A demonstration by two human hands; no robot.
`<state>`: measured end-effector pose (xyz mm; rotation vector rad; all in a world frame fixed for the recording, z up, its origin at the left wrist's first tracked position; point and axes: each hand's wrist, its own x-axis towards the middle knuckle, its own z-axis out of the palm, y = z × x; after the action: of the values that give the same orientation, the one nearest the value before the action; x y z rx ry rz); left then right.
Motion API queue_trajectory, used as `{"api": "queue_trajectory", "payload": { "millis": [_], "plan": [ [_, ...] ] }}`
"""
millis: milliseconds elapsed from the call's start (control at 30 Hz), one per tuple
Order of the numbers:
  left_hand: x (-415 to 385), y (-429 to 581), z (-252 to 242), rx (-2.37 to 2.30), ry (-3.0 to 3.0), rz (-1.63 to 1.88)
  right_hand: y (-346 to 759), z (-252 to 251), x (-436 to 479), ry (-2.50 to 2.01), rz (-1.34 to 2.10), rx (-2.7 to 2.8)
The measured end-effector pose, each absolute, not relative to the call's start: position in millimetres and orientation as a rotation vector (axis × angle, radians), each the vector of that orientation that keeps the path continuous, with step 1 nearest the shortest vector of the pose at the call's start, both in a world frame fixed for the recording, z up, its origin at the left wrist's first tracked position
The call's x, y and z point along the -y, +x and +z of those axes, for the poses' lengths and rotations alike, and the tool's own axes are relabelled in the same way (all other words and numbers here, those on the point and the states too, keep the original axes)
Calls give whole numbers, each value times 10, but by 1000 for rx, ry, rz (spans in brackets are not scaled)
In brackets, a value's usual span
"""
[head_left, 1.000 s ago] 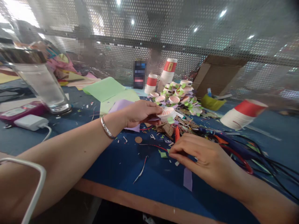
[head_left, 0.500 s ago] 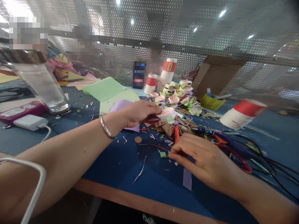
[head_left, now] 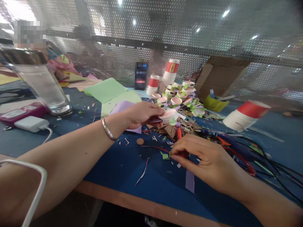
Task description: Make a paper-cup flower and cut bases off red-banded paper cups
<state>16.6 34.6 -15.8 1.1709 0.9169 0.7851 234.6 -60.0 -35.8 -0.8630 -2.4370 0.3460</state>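
Pinching the rim of a small white disc between thumb and fingers, the left hand holds it out over the worktop, with green and purple paper at its edge. The right hand is lower and nearer, thumb and forefinger drawn together beside a green scrap; whether they grip anything, I cannot tell. Compared with half a second ago, the left hand and disc have barely moved, while a reddish patch now shows inside the right hand's curl.

Beyond the disc sits a heap of similar round pieces with green and purple tabs. Reddish characters mark the held disc, too blurred to read. Behind the heap, a tall red-and-white cup stack bears a yellow label with dark characters, too small to make out. The phone screen is pixelated.
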Motion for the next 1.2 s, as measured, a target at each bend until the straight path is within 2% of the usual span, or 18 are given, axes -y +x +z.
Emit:
{"api": "queue_trajectory", "payload": {
  "millis": [233,600,867,1200],
  "plan": [
    [-344,171,-155,-922,1169,786,2353,-375,597,-1099,432,2291],
    [-340,169,-143,-939,1166,792,2330,-333,592,-1204,578,2248],
    [-338,173,-141,-933,1167,793,2350,-333,564,-1287,857,2044],
    [-342,168,-145,-944,1179,783,2351,-289,582,-1327,922,2019]
  ]
}}
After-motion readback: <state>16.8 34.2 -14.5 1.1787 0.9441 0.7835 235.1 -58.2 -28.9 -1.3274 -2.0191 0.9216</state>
